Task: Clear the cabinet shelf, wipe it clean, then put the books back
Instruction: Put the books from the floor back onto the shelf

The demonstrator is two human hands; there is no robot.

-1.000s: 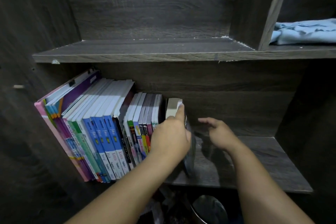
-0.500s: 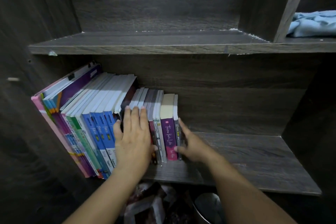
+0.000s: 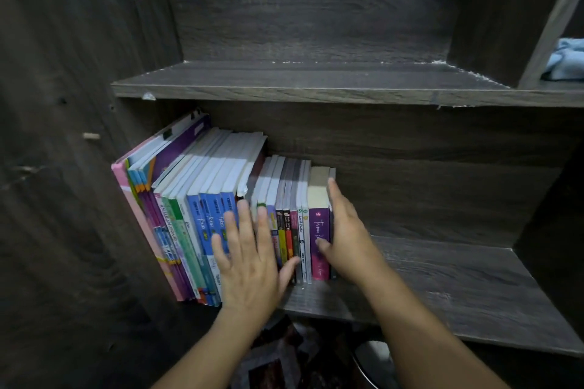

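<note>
The books (image 3: 202, 199) stand in a row at the left end of the lower shelf (image 3: 442, 278). The tall ones lean against the cabinet wall and the shorter ones stand nearly upright beside them. The left hand (image 3: 249, 262) lies flat on the spines in the middle of the row, its fingers (image 3: 243, 218) straight and spread, holding nothing. The right hand (image 3: 347, 237) braces the row's open end: its fingers are straight along the outer cover, and its thumb is on the spine of the purple book (image 3: 319, 224).

This looks like the squaring-up step, with the shelf filled again. To do it well, I'd say the flat palm should push the spines back evenly so they line up, not one book at a time. Meanwhile the right hand acts as a bookend, pressing leftward to close any gaps. The thin books at the right have only bare shelf beside them and could topple that way. Tip them slightly left before letting go. A blue cloth (image 3: 568, 60) lies in the compartment up to the right.
</note>
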